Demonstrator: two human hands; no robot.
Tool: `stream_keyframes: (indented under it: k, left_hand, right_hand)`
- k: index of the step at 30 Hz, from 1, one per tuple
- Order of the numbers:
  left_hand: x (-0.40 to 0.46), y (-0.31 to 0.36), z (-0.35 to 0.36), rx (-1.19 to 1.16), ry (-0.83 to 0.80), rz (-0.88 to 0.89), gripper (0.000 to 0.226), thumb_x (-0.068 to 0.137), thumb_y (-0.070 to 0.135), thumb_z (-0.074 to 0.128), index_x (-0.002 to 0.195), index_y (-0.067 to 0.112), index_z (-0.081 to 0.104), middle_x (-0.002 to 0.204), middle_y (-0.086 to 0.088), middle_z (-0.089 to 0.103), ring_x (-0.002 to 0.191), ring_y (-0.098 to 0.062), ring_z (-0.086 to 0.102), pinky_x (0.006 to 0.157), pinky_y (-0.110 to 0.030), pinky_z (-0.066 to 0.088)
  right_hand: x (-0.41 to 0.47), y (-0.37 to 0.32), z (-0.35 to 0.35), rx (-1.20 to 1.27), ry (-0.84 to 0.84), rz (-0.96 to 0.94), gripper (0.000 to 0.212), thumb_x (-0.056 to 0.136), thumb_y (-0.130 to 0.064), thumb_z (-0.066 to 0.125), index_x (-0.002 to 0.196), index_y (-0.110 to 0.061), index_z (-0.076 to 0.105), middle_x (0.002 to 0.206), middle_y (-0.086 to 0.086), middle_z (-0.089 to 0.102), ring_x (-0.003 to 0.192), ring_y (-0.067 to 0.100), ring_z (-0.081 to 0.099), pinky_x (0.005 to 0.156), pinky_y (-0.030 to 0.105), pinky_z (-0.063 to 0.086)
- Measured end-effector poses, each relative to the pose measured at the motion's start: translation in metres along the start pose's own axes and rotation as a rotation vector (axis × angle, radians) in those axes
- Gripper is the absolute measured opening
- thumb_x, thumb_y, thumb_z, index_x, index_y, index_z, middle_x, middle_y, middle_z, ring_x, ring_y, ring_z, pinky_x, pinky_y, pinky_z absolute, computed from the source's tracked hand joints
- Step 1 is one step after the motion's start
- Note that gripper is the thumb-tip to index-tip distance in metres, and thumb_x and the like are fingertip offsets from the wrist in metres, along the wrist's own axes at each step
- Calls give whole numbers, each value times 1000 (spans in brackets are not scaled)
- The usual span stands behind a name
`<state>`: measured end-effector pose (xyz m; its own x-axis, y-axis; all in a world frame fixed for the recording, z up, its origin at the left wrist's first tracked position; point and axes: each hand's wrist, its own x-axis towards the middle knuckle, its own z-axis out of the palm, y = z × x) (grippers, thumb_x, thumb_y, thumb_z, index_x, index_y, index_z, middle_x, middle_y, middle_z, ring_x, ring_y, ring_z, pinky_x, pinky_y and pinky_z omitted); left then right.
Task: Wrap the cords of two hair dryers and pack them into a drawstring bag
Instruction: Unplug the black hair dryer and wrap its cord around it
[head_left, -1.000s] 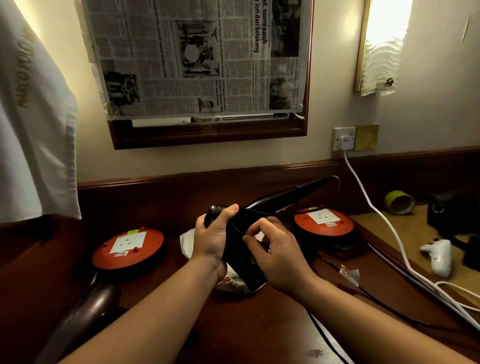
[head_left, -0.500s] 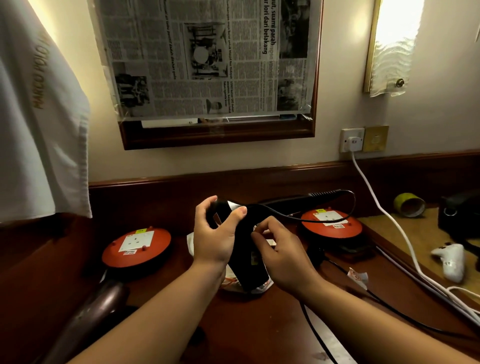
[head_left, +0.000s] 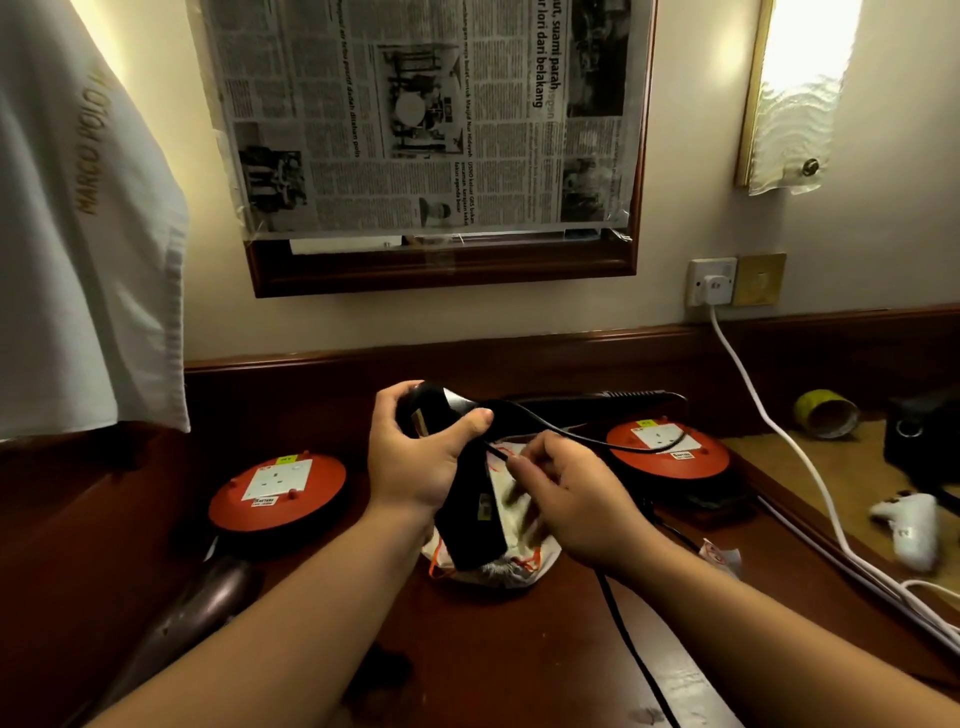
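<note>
Since the earlier frame the right hand (head_left: 566, 499) has dropped lower beside the hair dryer (head_left: 470, 499), drawing the black cord (head_left: 561, 434) down across its body, and the left hand (head_left: 421, 457) has shifted its grip at the top. The left hand curls round the dryer's upper end, holding it above the drawstring bag (head_left: 498, 561); the right hand pinches the cord just right of the dryer. The dryer's long axis runs top to bottom, slightly tilted, so the next wrap likely passes across it, right hand nearer the cord.
</note>
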<state>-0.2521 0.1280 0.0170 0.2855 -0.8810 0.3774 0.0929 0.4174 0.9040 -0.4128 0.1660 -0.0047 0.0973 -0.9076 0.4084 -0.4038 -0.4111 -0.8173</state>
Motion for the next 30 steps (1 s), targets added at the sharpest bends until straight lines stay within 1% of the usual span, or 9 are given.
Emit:
stream_keyframes:
  k: [2, 6, 9, 11, 13, 17, 23, 27, 30]
  left_hand:
    - [7, 8, -6, -28, 20, -18, 54, 68, 11, 94, 103, 30, 58, 95, 1, 64, 80, -13, 68, 56, -21, 57]
    - [20, 25, -21, -108, -49, -111, 55, 68, 9, 92, 111, 23, 60, 104, -8, 66, 87, -25, 71, 56, -28, 60]
    - [22, 34, -31, -82, -243, -199, 64, 61, 15, 94, 115, 20, 60, 111, -16, 68, 91, -32, 74, 65, -36, 62]
    - [20, 38, -37, -9, -377, -233, 72, 57, 17, 97, 118, 19, 60, 113, -19, 69, 90, -33, 75, 69, -40, 61]
    - [16, 40, -40, 119, -483, -201, 68, 60, 14, 97, 118, 19, 61, 110, -17, 70, 86, -31, 76, 68, -40, 62]
    - [12, 37, -38, 487, -647, -28, 62, 61, 28, 99, 110, 34, 63, 107, 1, 71, 92, -20, 75, 73, -34, 64]
    - [14, 22, -31, 782, -386, 229, 64, 56, 57, 89, 107, 45, 53, 107, 3, 64, 96, -17, 64, 80, -34, 56]
    - [22, 27, -29, 594, -158, 245, 58, 63, 47, 93, 108, 37, 57, 101, 10, 65, 94, -13, 64, 75, -25, 50]
    - [24, 31, -30, 458, -162, 141, 60, 61, 43, 95, 108, 35, 59, 103, 8, 66, 95, -14, 67, 76, -30, 58]
  right_hand:
    - [-2, 8, -10, 163, -166, 204, 28, 104, -29, 55, 94, -2, 59, 52, 3, 51, 39, 16, 42, 38, 27, 34]
    - [-10, 34, -36, 436, -560, 491, 28, 100, -30, 62, 81, -10, 64, 61, 2, 35, 50, 13, 28, 51, 28, 19]
    - [-5, 47, -51, 647, -578, 604, 30, 88, -27, 69, 68, -14, 51, 63, 1, 25, 54, 15, 17, 54, 29, 13]
    - [7, 48, -60, 769, -413, 671, 16, 91, -22, 62, 81, -9, 61, 64, 4, 41, 51, 13, 31, 46, 24, 27]
    - [22, 38, -69, 451, -299, 613, 22, 101, -16, 51, 101, -5, 70, 76, 9, 59, 58, 14, 52, 52, 23, 41]
    - [46, -12, -79, 234, -490, 446, 25, 99, -25, 58, 81, -11, 67, 60, -1, 41, 46, 9, 37, 45, 21, 24]
    - [34, -82, -72, 94, -673, 394, 29, 104, -17, 52, 118, 5, 65, 59, 3, 45, 40, 10, 39, 40, 19, 30]
    - [9, -64, -32, 141, -651, 397, 27, 106, -14, 47, 119, 6, 60, 57, 5, 50, 41, 12, 42, 43, 23, 33]
    - [-7, -37, -7, 157, -652, 418, 31, 108, -28, 43, 112, -5, 63, 59, 3, 57, 50, 15, 47, 53, 28, 35]
